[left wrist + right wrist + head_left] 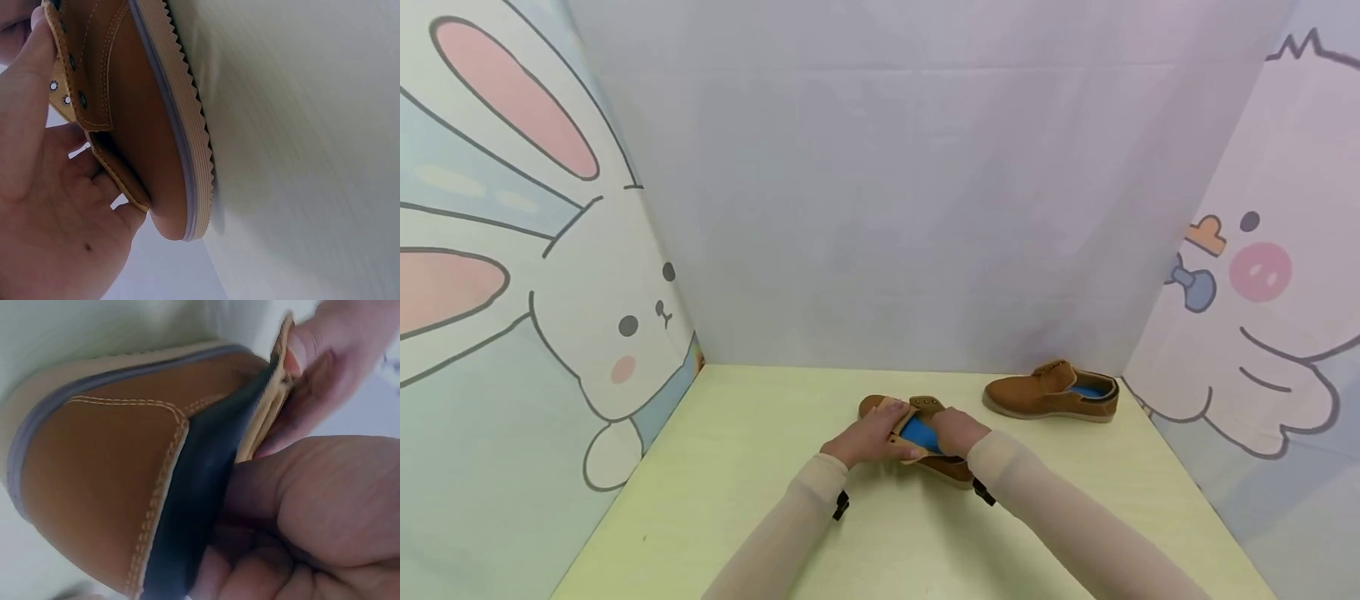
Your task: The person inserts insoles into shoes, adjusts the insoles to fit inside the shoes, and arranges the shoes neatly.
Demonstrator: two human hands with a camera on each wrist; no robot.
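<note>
A brown lace-up shoe (947,471) without laces lies on the table, toe to the far left, under both hands. My left hand (872,435) grips it across the front of the opening, thumb on the near eyelet flap (78,81), fingers over the far side. A blue insole (919,433) shows within the opening. At the heel end, my right hand (958,431) reaches in with bent fingers. Its fingertips are hidden behind the dark collar lining (187,487), and I cannot tell what they hold.
A second brown shoe (1048,396), blue inside, stands at the back right of the pale yellow table (737,467). A plain back wall (887,208) and side walls with a cartoon rabbit (602,333) and a pale cartoon animal (1262,350) enclose the table.
</note>
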